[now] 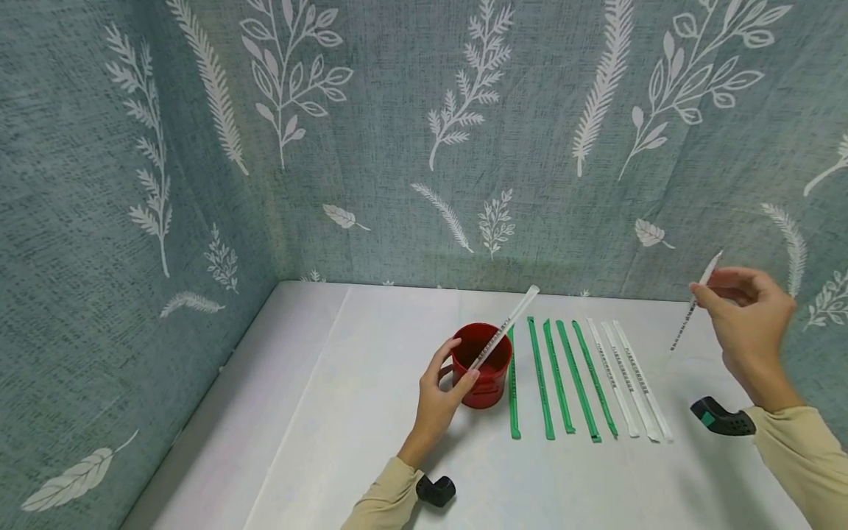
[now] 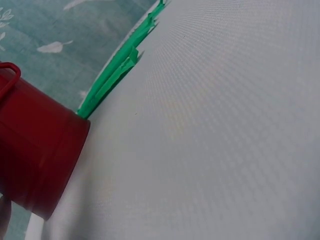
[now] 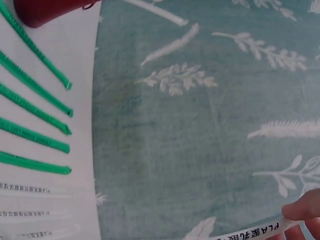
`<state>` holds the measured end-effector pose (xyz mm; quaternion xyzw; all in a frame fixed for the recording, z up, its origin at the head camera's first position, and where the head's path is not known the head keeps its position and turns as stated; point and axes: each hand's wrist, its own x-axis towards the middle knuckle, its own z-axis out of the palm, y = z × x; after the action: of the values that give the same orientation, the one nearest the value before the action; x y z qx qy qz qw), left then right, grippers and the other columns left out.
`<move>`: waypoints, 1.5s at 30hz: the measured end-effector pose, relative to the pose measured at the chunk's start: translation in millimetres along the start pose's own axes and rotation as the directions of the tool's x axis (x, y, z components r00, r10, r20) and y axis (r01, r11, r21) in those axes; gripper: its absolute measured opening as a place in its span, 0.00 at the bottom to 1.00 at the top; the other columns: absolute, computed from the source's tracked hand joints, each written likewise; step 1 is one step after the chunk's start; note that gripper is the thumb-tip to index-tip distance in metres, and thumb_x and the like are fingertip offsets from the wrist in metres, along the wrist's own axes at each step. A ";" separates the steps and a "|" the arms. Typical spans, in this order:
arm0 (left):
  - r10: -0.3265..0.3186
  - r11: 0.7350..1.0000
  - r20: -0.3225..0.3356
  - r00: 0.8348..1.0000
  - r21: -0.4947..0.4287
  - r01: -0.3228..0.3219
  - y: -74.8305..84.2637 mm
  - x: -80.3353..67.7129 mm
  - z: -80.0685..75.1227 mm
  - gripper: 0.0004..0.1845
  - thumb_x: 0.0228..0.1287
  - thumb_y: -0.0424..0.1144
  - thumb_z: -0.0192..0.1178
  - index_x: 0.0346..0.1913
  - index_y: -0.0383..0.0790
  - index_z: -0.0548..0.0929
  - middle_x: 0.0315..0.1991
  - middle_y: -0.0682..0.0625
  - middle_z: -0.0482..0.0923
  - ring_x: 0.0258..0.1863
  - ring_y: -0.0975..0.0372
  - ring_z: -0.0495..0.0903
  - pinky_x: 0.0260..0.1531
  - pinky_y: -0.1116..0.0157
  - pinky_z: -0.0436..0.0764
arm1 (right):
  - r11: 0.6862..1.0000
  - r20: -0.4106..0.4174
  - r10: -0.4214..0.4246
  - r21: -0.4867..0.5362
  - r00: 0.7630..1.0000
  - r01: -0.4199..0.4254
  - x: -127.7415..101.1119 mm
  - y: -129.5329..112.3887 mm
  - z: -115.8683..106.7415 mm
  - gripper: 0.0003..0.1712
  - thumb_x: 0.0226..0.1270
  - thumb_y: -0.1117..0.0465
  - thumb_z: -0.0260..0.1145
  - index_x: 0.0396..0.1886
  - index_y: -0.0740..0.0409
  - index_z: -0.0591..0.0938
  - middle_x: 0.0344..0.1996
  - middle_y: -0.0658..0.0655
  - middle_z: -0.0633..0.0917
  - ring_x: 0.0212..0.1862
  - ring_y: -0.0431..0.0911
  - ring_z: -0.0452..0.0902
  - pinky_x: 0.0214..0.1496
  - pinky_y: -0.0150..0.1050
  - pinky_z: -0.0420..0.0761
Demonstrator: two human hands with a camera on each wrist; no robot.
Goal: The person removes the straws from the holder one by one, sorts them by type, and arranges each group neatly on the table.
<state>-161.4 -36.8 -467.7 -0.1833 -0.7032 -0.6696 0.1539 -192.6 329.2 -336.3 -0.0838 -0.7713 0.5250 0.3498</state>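
Note:
A red mug [image 1: 482,390] is near the middle of the table, its handle toward my left hand [image 1: 439,397], which grips the mug with thumb and fingers spread about its side. One white paper-wrapped straw [image 1: 510,324] leans in the mug and sticks out up to the right. In the left wrist view the mug [image 2: 40,145] fills the left edge; only a bit of finger shows there. Raised at the right, my right hand [image 1: 758,324] pinches another white wrapped straw [image 1: 685,324] between thumb and fingers. Its printed wrapper [image 3: 255,232] shows in the right wrist view.
Several green wrapped straws [image 1: 539,379] lie in a row right of the mug, the nearest one close beside it. Three white wrapped straws [image 1: 626,383] continue the row. A patterned cloth [image 1: 384,147] hangs behind and left of the white table [image 1: 331,442].

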 end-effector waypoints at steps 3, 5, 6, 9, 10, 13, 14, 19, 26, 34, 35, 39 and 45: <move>0.005 1.000 -0.001 1.000 0.004 -0.005 -0.5 0.2 0.1 0.28 0.61 0.31 0.61 0.65 0.32 0.68 0.63 0.40 0.68 0.62 0.50 0.65 0.55 0.45 0.70 | 0.998 0.003 0.018 -0.057 1.000 -0.018 1.4 7.5 0.4 0.14 0.56 0.70 0.69 0.43 0.58 0.81 0.33 0.41 0.77 0.35 0.32 0.73 0.35 0.18 0.72; 0.006 1.000 -0.002 1.000 0.006 -0.006 -0.7 -0.1 0.3 0.28 0.61 0.31 0.61 0.64 0.32 0.68 0.63 0.40 0.69 0.61 0.49 0.66 0.54 0.45 0.70 | 0.994 0.006 0.030 -0.102 1.000 -0.029 2.0 13.4 0.6 0.13 0.57 0.69 0.69 0.43 0.58 0.81 0.33 0.39 0.76 0.35 0.30 0.72 0.35 0.17 0.71; 0.006 1.000 -0.002 1.000 0.007 -0.006 -0.9 -0.2 0.4 0.28 0.61 0.31 0.61 0.64 0.32 0.68 0.63 0.40 0.69 0.61 0.49 0.66 0.54 0.45 0.70 | 0.991 0.010 0.039 -0.125 0.999 -0.038 2.2 16.4 0.8 0.13 0.57 0.67 0.69 0.43 0.59 0.81 0.32 0.38 0.76 0.35 0.30 0.71 0.35 0.18 0.70; 0.002 1.000 -0.004 1.000 0.008 -0.002 -1.3 -0.9 0.5 0.28 0.61 0.30 0.61 0.64 0.32 0.68 0.63 0.40 0.69 0.61 0.49 0.66 0.54 0.45 0.70 | 0.978 0.034 0.084 -0.192 0.996 -0.076 3.8 24.7 0.8 0.12 0.59 0.64 0.68 0.43 0.57 0.81 0.31 0.37 0.75 0.34 0.29 0.70 0.34 0.18 0.69; 0.001 1.000 -0.004 1.000 0.009 -0.001 -1.5 -1.0 0.5 0.28 0.61 0.31 0.61 0.64 0.33 0.68 0.63 0.41 0.69 0.61 0.50 0.66 0.55 0.45 0.70 | 0.974 0.047 0.103 -0.209 0.994 -0.091 4.6 27.7 0.8 0.12 0.60 0.63 0.68 0.44 0.56 0.81 0.30 0.36 0.74 0.33 0.28 0.69 0.33 0.18 0.69; -0.003 1.000 -0.007 1.000 0.009 0.003 -1.6 -0.8 0.1 0.28 0.61 0.31 0.61 0.64 0.33 0.68 0.63 0.42 0.69 0.62 0.51 0.66 0.55 0.45 0.70 | 0.959 0.088 0.141 -0.261 0.986 -0.113 7.2 36.9 2.0 0.13 0.61 0.62 0.67 0.45 0.59 0.80 0.30 0.36 0.73 0.32 0.28 0.68 0.31 0.19 0.69; -0.004 1.000 -0.008 1.000 0.009 0.005 -1.6 -0.7 -0.1 0.28 0.61 0.31 0.61 0.65 0.34 0.69 0.63 0.43 0.69 0.62 0.51 0.66 0.55 0.46 0.70 | 0.954 0.099 0.144 -0.278 0.985 -0.112 7.7 40.1 2.9 0.14 0.61 0.61 0.67 0.46 0.61 0.80 0.29 0.37 0.74 0.32 0.29 0.68 0.30 0.19 0.69; -0.010 1.000 -0.005 1.000 0.012 0.010 -1.1 -0.7 -1.3 0.28 0.62 0.32 0.61 0.65 0.34 0.69 0.63 0.43 0.69 0.62 0.52 0.65 0.56 0.45 0.69 | 0.933 0.148 0.141 -0.349 0.979 -0.082 8.3 58.6 9.7 0.20 0.62 0.62 0.66 0.50 0.70 0.79 0.35 0.52 0.78 0.29 0.30 0.67 0.24 0.21 0.69; 0.008 1.000 -0.008 1.000 0.010 -0.008 -1.3 -0.9 -1.3 0.28 0.61 0.30 0.61 0.64 0.33 0.68 0.63 0.41 0.69 0.62 0.50 0.65 0.54 0.44 0.70 | 0.914 0.174 0.179 -0.395 0.968 -0.098 13.5 91.8 23.1 0.17 0.57 0.64 0.69 0.44 0.70 0.80 0.37 0.64 0.81 0.29 0.39 0.71 0.20 0.34 0.74; 0.010 1.000 -0.009 1.000 0.009 -0.010 -1.9 -0.2 -0.6 0.28 0.61 0.30 0.62 0.64 0.33 0.69 0.63 0.41 0.69 0.61 0.50 0.66 0.54 0.45 0.71 | 0.885 0.311 0.154 -0.465 0.938 0.009 10.2 104.9 30.4 0.17 0.60 0.64 0.65 0.45 0.74 0.79 0.40 0.73 0.80 0.42 0.62 0.73 0.30 0.38 0.69; 0.011 1.000 -0.009 1.000 0.008 -0.011 -2.1 -0.1 -0.6 0.28 0.61 0.30 0.62 0.64 0.33 0.69 0.63 0.41 0.69 0.61 0.50 0.66 0.54 0.44 0.70 | 0.886 0.318 0.150 -0.463 0.936 0.015 10.2 107.3 31.7 0.17 0.60 0.65 0.64 0.45 0.74 0.79 0.41 0.74 0.80 0.44 0.64 0.71 0.32 0.42 0.69; 0.009 1.000 -0.008 1.000 0.005 -0.009 -2.8 0.4 -0.2 0.28 0.60 0.30 0.62 0.64 0.34 0.69 0.63 0.42 0.69 0.62 0.51 0.66 0.54 0.45 0.70 | 0.888 0.343 0.153 -0.460 0.927 0.024 11.7 118.7 37.1 0.17 0.60 0.66 0.63 0.43 0.77 0.78 0.40 0.76 0.80 0.47 0.68 0.65 0.44 0.56 0.63; 0.018 1.000 -0.008 1.000 0.021 -0.018 -2.6 -0.5 -0.6 0.28 0.60 0.30 0.62 0.64 0.34 0.69 0.63 0.43 0.70 0.62 0.52 0.67 0.54 0.47 0.72 | 0.880 0.377 0.177 -0.474 0.909 0.025 10.3 135.8 46.6 0.16 0.59 0.67 0.61 0.43 0.77 0.78 0.36 0.73 0.80 0.44 0.66 0.67 0.43 0.57 0.64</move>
<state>-162.2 -37.4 -470.2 -0.1851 -0.7078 -0.6616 0.1648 -261.8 358.3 -459.1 -0.0846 -0.9268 0.3426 0.1282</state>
